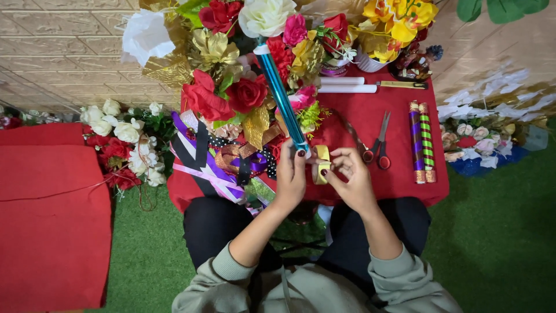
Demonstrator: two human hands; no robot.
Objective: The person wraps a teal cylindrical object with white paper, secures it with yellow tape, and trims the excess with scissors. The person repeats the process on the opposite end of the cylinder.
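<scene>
While looking straight down from the head cam, plenty going on over a small red table (pixel 405 179), knees tucked under its near edge. Left hand (pixel 291 174) curled around the lower end of a shiny teal roll (pixel 280 93), thumb and fingers closed on it, dark-painted nails showing. Long axis of that roll running from the hand up and slightly left, far end poking into the flower heap (pixel 243 69) at the table's back-left corner. So: tilted, not lying flat, near end low by the hand, far end up among the roses.

Right hand (pixel 350 177) pinching a gold ribbon spool (pixel 321 164) between thumb and fingertips, held just off the near edge, right between the two hands. Spool touching or nearly touching the left hand's fingers too, hard to say which. Spool on edge, its open side facing roughly up toward the camera. Right hand clearly the nearer one to it; left busy with the roll.

Other bits: red-handled scissors (pixel 380 145) lying just right of the hands, blades pointing to the back edge. Two striped rolls (pixel 422 142) side by side near the right edge, long axes running front to back. A couple of white tubes (pixel 347 85) crosswise at the back. Loose ribbons (pixel 208 168) spilling over the left edge, more flowers (pixel 124 145) on the green turf (pixel 492 243) beside that.
</scene>
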